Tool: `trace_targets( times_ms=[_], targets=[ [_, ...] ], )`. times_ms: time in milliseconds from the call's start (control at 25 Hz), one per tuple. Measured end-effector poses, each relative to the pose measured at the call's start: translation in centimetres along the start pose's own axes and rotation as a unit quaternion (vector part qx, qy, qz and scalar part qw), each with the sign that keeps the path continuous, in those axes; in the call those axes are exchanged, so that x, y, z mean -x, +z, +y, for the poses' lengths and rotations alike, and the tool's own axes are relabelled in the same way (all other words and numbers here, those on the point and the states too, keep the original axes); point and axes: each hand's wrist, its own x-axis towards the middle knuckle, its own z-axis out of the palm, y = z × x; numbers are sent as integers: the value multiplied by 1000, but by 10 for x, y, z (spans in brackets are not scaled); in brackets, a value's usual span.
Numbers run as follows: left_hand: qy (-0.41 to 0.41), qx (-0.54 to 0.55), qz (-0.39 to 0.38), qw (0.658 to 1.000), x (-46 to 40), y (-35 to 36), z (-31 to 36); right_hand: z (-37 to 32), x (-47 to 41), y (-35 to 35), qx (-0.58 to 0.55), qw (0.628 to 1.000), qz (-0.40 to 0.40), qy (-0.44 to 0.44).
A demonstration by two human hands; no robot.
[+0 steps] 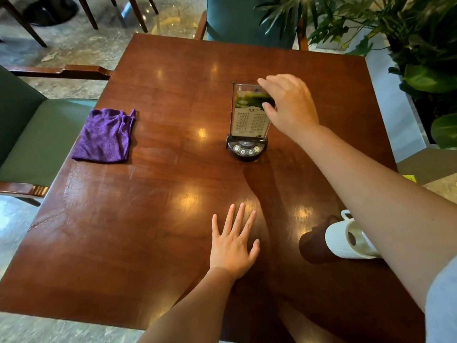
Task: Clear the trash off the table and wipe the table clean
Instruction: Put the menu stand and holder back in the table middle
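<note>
Right grip (288, 105) is grasping the top of the menu stand (249, 115), mid-bench (148, 194). Left grip (233, 246) is lying released, flat, fingers spread. Purple cloth (106, 136) is sitting well apart at the left edge.

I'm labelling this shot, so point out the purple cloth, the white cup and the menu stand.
purple cloth (105, 136): head view, middle of the folded fabric.
white cup (338, 243): head view, ribbed side wall.
menu stand (247, 147): head view, dark base with buttons.

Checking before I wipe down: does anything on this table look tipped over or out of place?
Yes. The white cup lies on its side near the table's right edge, under the right forearm. No spill shows. The purple cloth lies crumpled at the left edge.
</note>
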Motion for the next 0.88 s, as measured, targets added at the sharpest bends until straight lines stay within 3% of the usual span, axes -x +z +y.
trace_targets(
  times_ms=[120, 280, 360, 480, 640, 760, 880],
  targets=[
    [4, -6, 1, 1000, 0, 0, -3, 3, 25, -10, 38, 998, -23, 40],
    [-38, -10, 5, 999, -11, -2, -14, -9, 85, -24, 1, 996, -64, 64],
    [36, -5, -29, 999, -1, -3, 21, 11, 173, -55, 83, 982, -113, 128],
    [5, -23, -22, 999, -1, 0, 7, 6, 225, -46, 121, 964, -171, 162],
    [-5, -28, -30, 999, -1, -2, -4, 3, 262, -56, 190, 946, -133, 228],
    [-4, -19, -24, 1000, -1, -1, -1, 10, 271, -65, 145, 937, -81, 307],
    [-4, -18, -21, 1000, -1, 0, -2, 22, 268, -66, 89, 943, -84, 310]
  ],
)
